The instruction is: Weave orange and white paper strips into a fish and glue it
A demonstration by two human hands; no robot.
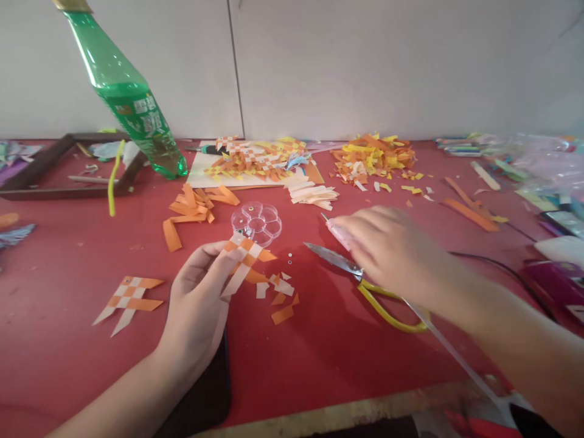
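Note:
Between the thumb and fingers of my left hand (201, 286) is a woven paper fish (246, 252) in orange and cream checks, its strip ends pointing right and down. A similar woven paper fish (130, 297) lies on the table to the left. My right hand (378, 243) is closed around a pink pen-shaped tool (338, 233) with a thin metal tip pointing left. Just below that hand lies a pair of scissors (392, 307) with yellow handles, partly hidden by the hand. A clear flower-shaped tray (272, 224) holding small round bits sits behind my left hand.
Paper scraps (283, 314) lie between my hands. Orange strips (194, 207), cream strips (314, 194) and a yellow-orange paper pile (374, 155) lie farther back. A green bottle (137, 109) stands by a dark wooden frame (41, 193). A black cable (506, 267) runs along the right.

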